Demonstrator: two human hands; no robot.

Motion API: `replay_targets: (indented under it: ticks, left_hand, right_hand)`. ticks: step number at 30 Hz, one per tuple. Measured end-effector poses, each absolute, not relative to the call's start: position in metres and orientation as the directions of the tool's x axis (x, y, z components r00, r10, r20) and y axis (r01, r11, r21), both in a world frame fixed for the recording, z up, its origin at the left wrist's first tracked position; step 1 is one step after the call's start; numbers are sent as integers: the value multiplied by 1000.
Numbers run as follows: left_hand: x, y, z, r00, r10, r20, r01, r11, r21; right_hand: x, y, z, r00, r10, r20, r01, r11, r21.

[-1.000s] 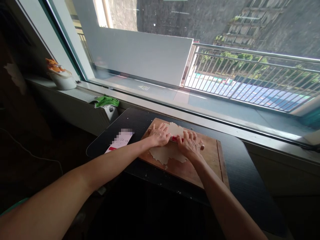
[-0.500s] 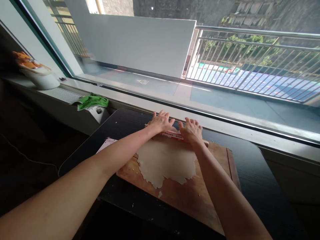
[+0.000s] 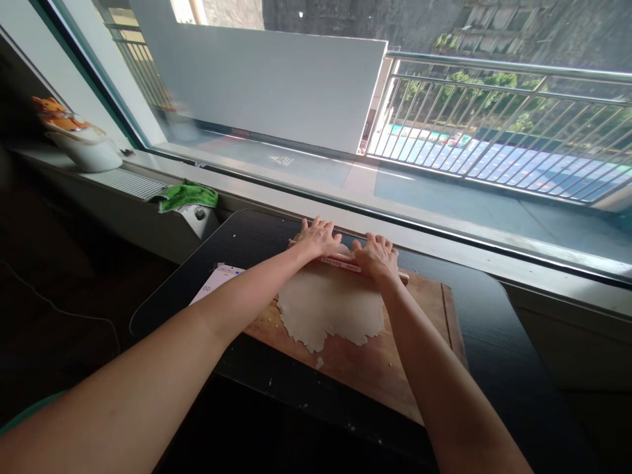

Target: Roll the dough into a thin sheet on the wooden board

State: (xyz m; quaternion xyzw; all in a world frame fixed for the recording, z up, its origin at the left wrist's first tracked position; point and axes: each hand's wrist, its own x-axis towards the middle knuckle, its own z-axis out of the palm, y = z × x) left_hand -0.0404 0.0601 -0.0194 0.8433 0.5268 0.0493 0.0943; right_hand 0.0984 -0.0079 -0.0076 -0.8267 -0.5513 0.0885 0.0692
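Observation:
A thin sheet of dough (image 3: 330, 303) with ragged near edges lies on the wooden board (image 3: 429, 316). Across its far part rests a wooden rolling pin (image 3: 403, 278) with a red-and-white printed label between my hands. My left hand (image 3: 318, 238) presses flat on the pin's left part, fingers stretched forward. On the right part lies my right hand (image 3: 378, 255), its palm down and fingers spread. Both palms cover much of the pin, and my left forearm hides the board's left side.
The board sits on a black table (image 3: 498, 329) against the window sill. A phone (image 3: 212, 283) lies left of the board, partly behind my left arm. A green cloth (image 3: 187, 195) and a white pot (image 3: 86, 148) stand at the left. Small dough crumbs dot the board.
The view has shifted slightly, so the board and dough sit a little higher and more of the phone shows. The pin's label has turned a little; my hands remain flat on it.

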Motion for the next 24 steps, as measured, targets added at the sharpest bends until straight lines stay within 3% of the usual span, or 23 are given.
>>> replay_targets:
  ticks: [8, 16, 24]
  left_hand:
    - [-72, -16, -20, 485, 863, 139, 843, -504, 189]
    - [-95, -58, -29, 504, 856, 117, 844, -516, 143]
    - [-71, -20, -24, 469, 870, 148, 857, -489, 159]
  right_hand:
    - [66, -84, -9, 322, 944, 75, 944, -314, -97]
    - [51, -133, -21, 278, 955, 108, 958, -267, -104]
    - [67, -87, -15, 286, 953, 98, 955, -274, -116]
